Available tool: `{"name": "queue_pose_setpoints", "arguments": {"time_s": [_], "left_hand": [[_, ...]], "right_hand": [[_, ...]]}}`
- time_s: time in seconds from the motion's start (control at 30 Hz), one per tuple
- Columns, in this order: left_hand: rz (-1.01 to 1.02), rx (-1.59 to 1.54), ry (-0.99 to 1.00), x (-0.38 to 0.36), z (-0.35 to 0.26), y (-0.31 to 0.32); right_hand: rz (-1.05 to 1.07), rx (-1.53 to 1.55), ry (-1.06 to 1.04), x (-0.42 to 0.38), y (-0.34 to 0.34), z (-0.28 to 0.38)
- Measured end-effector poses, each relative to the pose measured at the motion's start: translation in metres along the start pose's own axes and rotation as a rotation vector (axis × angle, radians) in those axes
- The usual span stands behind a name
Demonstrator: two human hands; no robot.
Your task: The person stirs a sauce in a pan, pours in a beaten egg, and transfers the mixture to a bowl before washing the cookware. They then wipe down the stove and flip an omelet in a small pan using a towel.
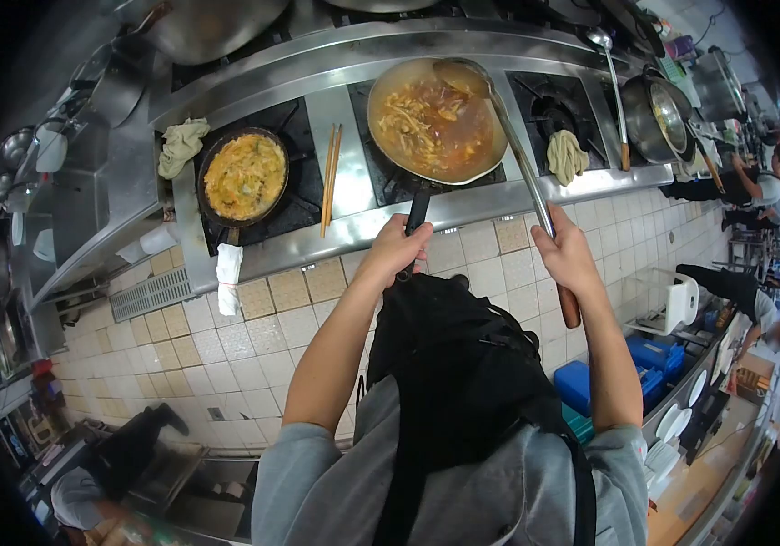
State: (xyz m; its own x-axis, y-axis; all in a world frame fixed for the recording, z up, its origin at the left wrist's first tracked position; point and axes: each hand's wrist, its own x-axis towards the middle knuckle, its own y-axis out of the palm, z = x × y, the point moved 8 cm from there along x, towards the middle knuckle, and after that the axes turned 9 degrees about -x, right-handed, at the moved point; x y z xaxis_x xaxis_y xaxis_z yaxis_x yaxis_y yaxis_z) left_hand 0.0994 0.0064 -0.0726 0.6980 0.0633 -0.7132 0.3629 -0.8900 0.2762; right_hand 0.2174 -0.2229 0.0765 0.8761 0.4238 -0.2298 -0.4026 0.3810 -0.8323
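Note:
My left hand [394, 247] is wrapped round the black handle of a wide pan [497, 156], which sits on the middle burner. Reddish-brown sauce with pale strips and chunks [426, 123] fills the pan. In my right hand [565, 247] is a long-handled ladle [515, 146], held by its metal shaft near the wooden end. The ladle's bowl rests in the sauce at the pan's far right side. On the left burner stands a dark frying pan [202, 187] holding a yellow egg-like round [244, 177], its handle wrapped in a white cloth [228, 273].
Wooden chopsticks [332, 182] lie between the left and middle burners. Folded cloths sit at the left burner [182, 147] and right burner [567, 156]. Another ladle [615, 91] leans by a metal wok [649, 118] at right. Other people [754, 182] stand at right and lower left.

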Motion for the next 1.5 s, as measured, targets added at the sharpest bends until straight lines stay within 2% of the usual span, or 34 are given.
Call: {"name": "queue_pose_setpoints", "arguments": {"time_s": [0.07,0.1,0.17,0.2,0.27,0.3,0.4,0.43,0.5,0.6,0.63,0.7,0.77,0.83,0.87,0.9,0.93,1.0,1.03,1.1,1.37,1.43,1.47,1.5], "left_hand": [[-0.085,0.245,0.020,0.005,-0.009,-0.001],[-0.084,0.245,0.024,0.008,-0.010,-0.002],[-0.118,0.442,0.027,0.014,-0.011,-0.005],[-0.115,0.446,0.029,0.014,-0.014,-0.006],[-0.159,0.555,-0.013,0.013,-0.020,-0.011],[-0.157,0.563,-0.008,0.016,-0.019,-0.011],[-0.227,0.640,-0.016,0.023,-0.017,-0.013],[-0.223,0.649,-0.023,0.018,-0.020,-0.011],[-0.218,0.670,-0.023,0.012,-0.022,-0.011],[-0.337,0.917,0.263,0.019,-0.033,-0.027],[-0.333,0.927,0.274,0.013,-0.040,-0.029],[-0.337,0.961,0.225,0.000,-0.047,-0.037],[-0.339,0.973,0.221,-0.007,-0.046,-0.043],[-0.328,0.855,0.235,-0.009,-0.041,-0.052],[-0.362,0.933,0.356,-0.009,-0.042,-0.058],[-0.353,0.940,0.360,-0.015,-0.048,-0.057],[-0.338,0.994,0.336,-0.027,-0.058,-0.054],[-0.319,1.025,0.313,-0.042,-0.070,-0.053],[-0.317,1.032,0.315,-0.048,-0.074,-0.053],[-0.267,1.042,0.370,-0.060,-0.083,-0.047],[-0.139,1.110,0.434,-0.087,-0.086,0.010],[-0.112,1.158,0.517,-0.091,-0.085,0.034],[-0.072,1.197,0.576,-0.094,-0.084,0.052],[-0.032,1.181,0.595,-0.095,-0.081,0.068]], "right_hand": [[-0.034,-0.087,0.099,0.002,0.002,-0.009],[-0.037,-0.087,0.098,0.000,0.005,-0.014],[-0.095,-0.066,-0.058,-0.009,0.008,-0.013],[-0.099,-0.065,-0.055,-0.016,0.003,-0.008],[0.253,0.317,0.333,-0.037,0.021,-0.010],[0.246,0.323,0.333,-0.043,0.018,-0.003],[0.368,0.866,0.468,-0.062,0.031,0.011],[0.356,0.875,0.467,-0.063,0.031,0.013],[0.445,1.090,0.560,-0.071,0.041,0.026],[0.473,1.252,0.558,-0.075,0.049,0.031],[0.505,1.323,0.564,-0.076,0.052,0.034],[0.493,1.337,0.537,-0.079,0.057,0.038],[0.416,1.119,0.380,-0.079,0.051,0.042],[0.383,1.059,0.357,-0.085,0.043,0.042],[0.333,0.887,0.342,-0.087,0.029,0.041],[0.283,0.713,0.329,-0.090,0.018,0.038],[0.277,0.715,0.334,-0.096,0.016,0.032],[0.005,0.314,0.123,-0.103,-0.013,0.024],[0.001,0.320,0.125,-0.109,-0.018,0.021],[0.043,0.346,0.266,-0.124,-0.021,0.007],[-0.156,0.586,0.331,-0.199,-0.018,-0.048],[-0.325,0.636,0.210,-0.221,-0.026,-0.057],[-0.391,0.564,0.140,-0.230,-0.036,-0.060],[-0.277,0.654,0.307,-0.242,-0.041,-0.068]]}}
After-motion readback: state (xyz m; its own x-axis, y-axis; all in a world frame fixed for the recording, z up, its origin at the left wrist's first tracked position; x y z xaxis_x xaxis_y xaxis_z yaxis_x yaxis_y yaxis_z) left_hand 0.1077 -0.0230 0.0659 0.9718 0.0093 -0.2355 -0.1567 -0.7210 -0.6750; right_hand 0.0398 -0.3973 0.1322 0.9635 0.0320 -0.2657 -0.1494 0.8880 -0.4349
